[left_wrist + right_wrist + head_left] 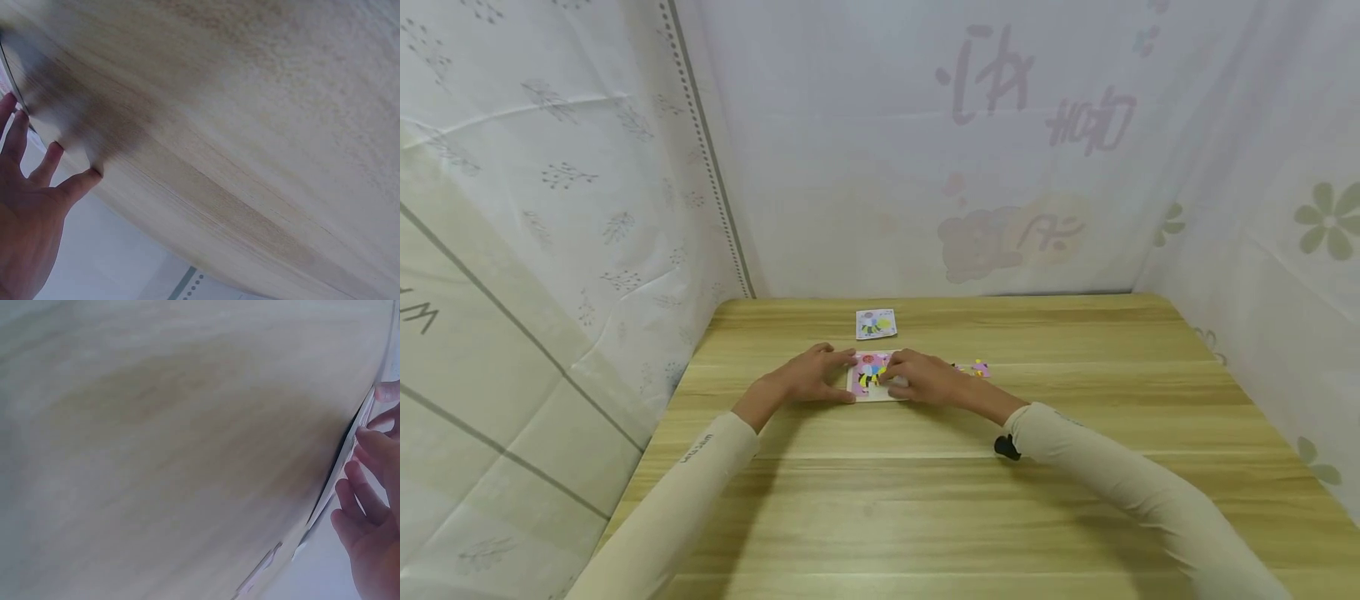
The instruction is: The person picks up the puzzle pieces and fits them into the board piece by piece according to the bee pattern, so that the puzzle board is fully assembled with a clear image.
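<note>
A small puzzle board [880,395] with a pale rim lies between the hands in the head view, showing a bee on pink with a red flower. My left hand [812,373] rests at its left side, thumb at the near corner and fingertips at the far one. The left wrist view shows the left hand [28,206] with spread, fairly straight fingers. Over the board's right part is my right hand [927,377], its bent forefinger and thumb low on the picture; I cannot tell whether they pinch a piece. In the right wrist view, the right hand [375,481] is at the board's edge.
Several loose pink and yellow puzzle pieces [981,368] lie just right of the right hand, partly behind it. A picture card [876,324] with a similar bee lies beyond the board. The wooden table [865,508] ends at patterned curtains [865,208].
</note>
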Tool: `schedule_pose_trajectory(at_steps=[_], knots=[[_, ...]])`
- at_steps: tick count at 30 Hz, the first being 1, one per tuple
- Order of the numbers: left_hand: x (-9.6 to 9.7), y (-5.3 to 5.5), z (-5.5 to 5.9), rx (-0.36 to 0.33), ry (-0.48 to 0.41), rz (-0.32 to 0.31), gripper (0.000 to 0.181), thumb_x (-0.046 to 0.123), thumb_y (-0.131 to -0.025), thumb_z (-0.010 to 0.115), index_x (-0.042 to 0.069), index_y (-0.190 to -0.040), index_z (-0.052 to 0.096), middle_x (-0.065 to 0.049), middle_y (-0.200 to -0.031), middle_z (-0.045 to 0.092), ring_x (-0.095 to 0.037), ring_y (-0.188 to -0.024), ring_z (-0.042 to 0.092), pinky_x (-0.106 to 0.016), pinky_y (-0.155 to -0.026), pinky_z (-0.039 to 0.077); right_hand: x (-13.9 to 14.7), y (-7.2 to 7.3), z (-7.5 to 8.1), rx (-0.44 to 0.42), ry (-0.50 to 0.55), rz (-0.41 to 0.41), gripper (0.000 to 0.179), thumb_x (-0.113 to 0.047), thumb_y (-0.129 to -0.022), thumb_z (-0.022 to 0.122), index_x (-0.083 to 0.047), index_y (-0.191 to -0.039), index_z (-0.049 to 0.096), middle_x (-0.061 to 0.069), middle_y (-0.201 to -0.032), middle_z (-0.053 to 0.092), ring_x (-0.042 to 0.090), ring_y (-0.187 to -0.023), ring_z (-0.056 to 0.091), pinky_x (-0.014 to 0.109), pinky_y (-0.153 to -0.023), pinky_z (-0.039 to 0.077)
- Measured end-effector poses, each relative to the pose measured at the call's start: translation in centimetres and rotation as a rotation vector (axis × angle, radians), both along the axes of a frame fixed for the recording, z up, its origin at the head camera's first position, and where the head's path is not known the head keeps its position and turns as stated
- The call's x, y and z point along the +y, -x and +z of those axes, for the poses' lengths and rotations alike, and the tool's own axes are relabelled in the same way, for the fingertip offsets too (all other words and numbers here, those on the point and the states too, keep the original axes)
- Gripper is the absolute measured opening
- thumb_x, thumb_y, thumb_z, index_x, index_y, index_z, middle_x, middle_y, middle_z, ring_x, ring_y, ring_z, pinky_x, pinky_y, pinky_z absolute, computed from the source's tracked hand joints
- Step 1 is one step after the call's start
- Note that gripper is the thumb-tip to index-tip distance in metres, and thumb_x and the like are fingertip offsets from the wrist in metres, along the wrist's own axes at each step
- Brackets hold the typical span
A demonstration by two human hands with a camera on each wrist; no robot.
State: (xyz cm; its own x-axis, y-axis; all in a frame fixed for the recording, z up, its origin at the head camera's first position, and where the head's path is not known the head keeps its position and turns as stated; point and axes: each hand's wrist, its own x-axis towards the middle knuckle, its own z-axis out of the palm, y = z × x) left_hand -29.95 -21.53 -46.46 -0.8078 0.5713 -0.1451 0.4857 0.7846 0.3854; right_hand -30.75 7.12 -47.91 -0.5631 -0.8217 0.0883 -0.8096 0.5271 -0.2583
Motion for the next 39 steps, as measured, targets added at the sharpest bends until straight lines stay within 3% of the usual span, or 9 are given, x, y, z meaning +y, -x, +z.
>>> schedule_pose_trajectory(at_steps=[6, 13, 27, 39], knots=[[0.1, -0.2, 0.2, 0.006, -0.007, -0.002, 0.080, 0.061, -0.089, 0.075, 0.018, -0.152, 0.054, -0.009, -0.161, 0.044, -0.038, -0.141, 0.043, -0.061, -0.112, 0.040, 1.5, 0.0, 0.3, -0.021, 0.039, -0.003, 0.026, -0.025, -0.100, 0.072, -0.013, -0.123, 0.076, 0.007, -0.126, 0.066, 0.019, -0.113, 0.060, 0.035, -0.093, 0.054], [0.1, -0.3, 0.2, 0.011, 0.003, -0.018, 0.078, 0.058, -0.089, 0.076, 0.018, -0.152, 0.055, -0.004, -0.164, 0.042, -0.037, -0.143, 0.041, -0.059, -0.113, 0.039, 3.5, -0.2, 0.6, 0.017, 0.046, 0.000, 0.028, -0.023, -0.098, 0.074, -0.011, -0.123, 0.076, 0.008, -0.121, 0.066, 0.019, -0.107, 0.060, 0.035, -0.089, 0.055], [0.1, -0.4, 0.2, 0.011, -0.018, -0.028, 0.079, 0.056, -0.090, 0.076, 0.014, -0.153, 0.053, -0.006, -0.165, 0.040, -0.039, -0.145, 0.038, -0.061, -0.113, 0.037, 8.3, -0.2, 0.9, 0.062, 0.018, -0.087, 0.030, -0.020, -0.095, 0.078, -0.008, -0.123, 0.076, 0.010, -0.121, 0.066, 0.022, -0.108, 0.061, 0.035, -0.085, 0.057], [0.1, -0.4, 0.1, 0.003, -0.011, -0.015, 0.079, 0.058, -0.089, 0.076, 0.016, -0.153, 0.054, -0.005, -0.165, 0.040, -0.038, -0.145, 0.038, -0.060, -0.114, 0.037, 10.7, 0.3, 0.8, -0.024, -0.005, -0.169, 0.034, -0.028, -0.097, 0.076, -0.010, -0.126, 0.075, 0.009, -0.122, 0.067, 0.023, -0.109, 0.061, 0.041, -0.088, 0.056]])
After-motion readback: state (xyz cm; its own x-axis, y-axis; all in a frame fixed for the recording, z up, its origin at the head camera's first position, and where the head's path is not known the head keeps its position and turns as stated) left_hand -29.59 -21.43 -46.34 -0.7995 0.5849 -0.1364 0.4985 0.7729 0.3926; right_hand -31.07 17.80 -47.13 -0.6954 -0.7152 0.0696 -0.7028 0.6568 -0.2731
